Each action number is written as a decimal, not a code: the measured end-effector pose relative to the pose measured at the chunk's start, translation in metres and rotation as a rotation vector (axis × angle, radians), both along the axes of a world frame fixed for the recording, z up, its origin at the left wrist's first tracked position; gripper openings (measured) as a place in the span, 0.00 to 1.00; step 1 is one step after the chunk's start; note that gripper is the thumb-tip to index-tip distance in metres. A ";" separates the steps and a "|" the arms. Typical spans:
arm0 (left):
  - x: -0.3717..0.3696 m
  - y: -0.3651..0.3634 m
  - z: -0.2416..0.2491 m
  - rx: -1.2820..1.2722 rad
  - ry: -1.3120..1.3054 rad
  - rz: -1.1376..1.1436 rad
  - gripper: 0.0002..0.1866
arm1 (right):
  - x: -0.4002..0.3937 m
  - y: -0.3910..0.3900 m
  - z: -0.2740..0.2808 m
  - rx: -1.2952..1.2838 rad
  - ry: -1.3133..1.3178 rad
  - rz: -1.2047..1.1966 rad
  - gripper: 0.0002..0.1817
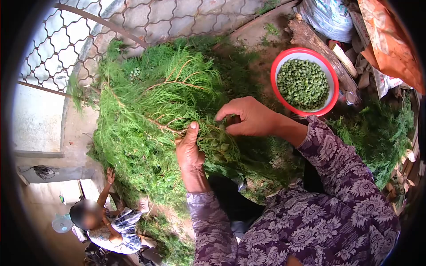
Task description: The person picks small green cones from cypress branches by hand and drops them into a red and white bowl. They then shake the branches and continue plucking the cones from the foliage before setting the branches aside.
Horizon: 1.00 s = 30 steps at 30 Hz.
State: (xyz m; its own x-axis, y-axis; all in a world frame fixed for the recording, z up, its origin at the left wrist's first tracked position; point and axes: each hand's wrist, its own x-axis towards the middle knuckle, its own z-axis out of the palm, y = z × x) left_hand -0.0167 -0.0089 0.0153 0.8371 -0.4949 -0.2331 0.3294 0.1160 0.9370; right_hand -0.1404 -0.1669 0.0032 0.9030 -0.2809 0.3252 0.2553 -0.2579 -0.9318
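Heaped green conifer foliage [128, 150], soft and feathery, spreads over the ground in front of me and under my hands; as I view it from afar, its fine sprays overlap into one springy mass, bright where the light strikes and dark towards the right. A person in a pale patterned top [128, 230] sits at its lower left edge, one arm reaching towards it; a rough, bark-covered brown log [326, 55] lies beyond a round white basin with a red rim [273, 82]. The long conifer branch with a reddish-brown stem [166, 127] lies over the heap, woody and thin, forking into flat, lacy sprays.

My left hand [190, 155] grips that branch, thumb pressed along the stem and fingers curled; my right hand [250, 117] is bent into a narrow pinch beside the small, knobbly green cones [216, 144], though I cannot tell whether anything sits between its fingertips. I judge that the stem wants firm support close to the cluster, so the twigs do not whip or tear; a short twist at each cone's base should part it more cleanly than a long pull, with a light touch to spare the flesh. Smallest of all, rounded green pieces [303, 84] fill much of the basin, dull and pebbly.
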 end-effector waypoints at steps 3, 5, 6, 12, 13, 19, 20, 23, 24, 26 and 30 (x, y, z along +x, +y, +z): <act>-0.005 -0.001 0.003 0.027 0.016 -0.007 0.20 | 0.001 -0.002 -0.002 -0.194 -0.017 -0.019 0.17; -0.009 -0.004 0.007 0.029 -0.030 -0.005 0.20 | 0.001 -0.001 0.000 -0.130 -0.056 -0.023 0.15; -0.010 -0.004 0.008 0.030 -0.075 -0.004 0.20 | 0.000 -0.001 0.003 -0.130 -0.056 -0.024 0.15; -0.006 -0.003 0.001 0.062 -0.118 -0.096 0.19 | -0.008 -0.006 0.019 0.081 0.142 -0.046 0.10; -0.004 -0.001 -0.001 0.062 -0.118 -0.096 0.19 | -0.007 -0.007 0.017 0.187 0.203 0.058 0.08; -0.002 0.001 -0.007 0.011 -0.095 -0.016 0.19 | -0.006 -0.007 0.017 0.373 0.356 0.402 0.06; -0.003 0.002 -0.006 0.011 -0.094 -0.014 0.19 | -0.006 -0.007 0.015 0.462 0.369 0.465 0.07; -0.014 0.000 0.002 0.010 -0.090 0.013 0.17 | -0.010 -0.007 0.021 0.464 0.405 0.492 0.07; -0.014 0.000 0.003 0.009 -0.088 0.016 0.17 | -0.010 -0.007 0.021 0.462 0.408 0.494 0.07; -0.014 0.001 0.005 0.027 -0.089 -0.023 0.16 | -0.011 -0.006 0.022 0.436 0.397 0.512 0.07; -0.017 0.002 0.007 0.000 -0.105 -0.007 0.15 | -0.013 -0.005 0.028 0.394 0.349 0.484 0.07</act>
